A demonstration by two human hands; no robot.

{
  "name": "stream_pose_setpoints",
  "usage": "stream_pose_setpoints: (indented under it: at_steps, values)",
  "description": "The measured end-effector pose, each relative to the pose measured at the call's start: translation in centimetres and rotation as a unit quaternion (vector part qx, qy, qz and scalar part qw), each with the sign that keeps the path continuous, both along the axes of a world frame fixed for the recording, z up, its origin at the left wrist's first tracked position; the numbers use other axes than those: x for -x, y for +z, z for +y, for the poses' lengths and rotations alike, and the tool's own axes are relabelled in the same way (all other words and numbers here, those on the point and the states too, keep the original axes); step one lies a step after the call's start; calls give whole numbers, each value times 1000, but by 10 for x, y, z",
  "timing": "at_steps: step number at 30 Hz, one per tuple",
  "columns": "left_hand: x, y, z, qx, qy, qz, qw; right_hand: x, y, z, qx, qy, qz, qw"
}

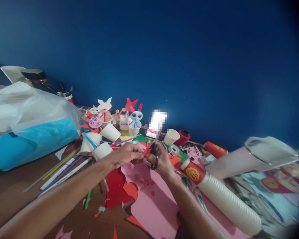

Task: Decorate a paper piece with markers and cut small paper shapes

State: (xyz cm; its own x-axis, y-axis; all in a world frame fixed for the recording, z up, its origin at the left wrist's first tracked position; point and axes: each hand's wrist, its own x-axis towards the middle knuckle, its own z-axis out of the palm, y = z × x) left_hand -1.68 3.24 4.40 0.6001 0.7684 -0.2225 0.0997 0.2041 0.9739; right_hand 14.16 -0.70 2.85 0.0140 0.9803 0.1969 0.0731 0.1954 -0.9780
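My right hand (pixel 161 159) is closed around the handles of black-handled scissors (pixel 154 154), whose blades point up and away from me. My left hand (pixel 129 154) pinches a small piece of orange-red paper (pixel 147 150), which reaches to the scissors. Whether the blades are touching the paper I cannot tell. Under both hands lies a cut sheet of pink paper (pixel 154 205), with red paper (pixel 116 189) beside it on the left. Beyond the hands stand paper cups with cut-paper animal figures, among them a light blue rabbit face (pixel 136 116).
A long stack of paper cups (pixel 229 196) lies at the right, near my right forearm. Loose white cups (pixel 110 132) and several straws and pens (pixel 62 172) lie left. A plastic bag (pixel 35 126) bulges at far left. A lit phone (pixel 157 122) leans by the blue wall (pixel 189 59).
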Motion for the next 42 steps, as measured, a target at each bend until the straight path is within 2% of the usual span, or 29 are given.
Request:
stream_pose_setpoints:
  at_steps: [8, 15, 21, 23, 25, 27, 30, 33, 42]
  values:
    - [-7, -5, -2, -6, 53, -9, 999, 4, -8, 1, 10, -18, 19, 1000]
    - [-11, -17, -1, -7, 97, -16, 995, 8, -12, 2, -14, -50, 35, 998]
    - [-9, -18, 5, 12, 184, -42, 982, 4, -9, 2, 5, -57, 2, 998]
    - [-6, -19, 11, 16, 227, -51, 972, -2, -5, 2, 12, -16, -23, 1000]
    - [-3, -20, 16, 16, 264, -64, 962, -10, 0, 1, 40, 81, -35, 995]
    - [0, -21, 20, 16, 296, -81, 952, -17, 4, 2, 64, 166, -38, 983]
    - [3, -19, 22, 15, 336, -111, 935, -26, 9, 2, 85, 247, -50, 964]
    - [6, -15, 23, 14, 355, -141, 924, -33, 14, 3, 109, 279, -72, 951]
    - [6, -10, 22, 29, 352, -176, 919, -29, 12, 4, 119, 262, -75, 955]
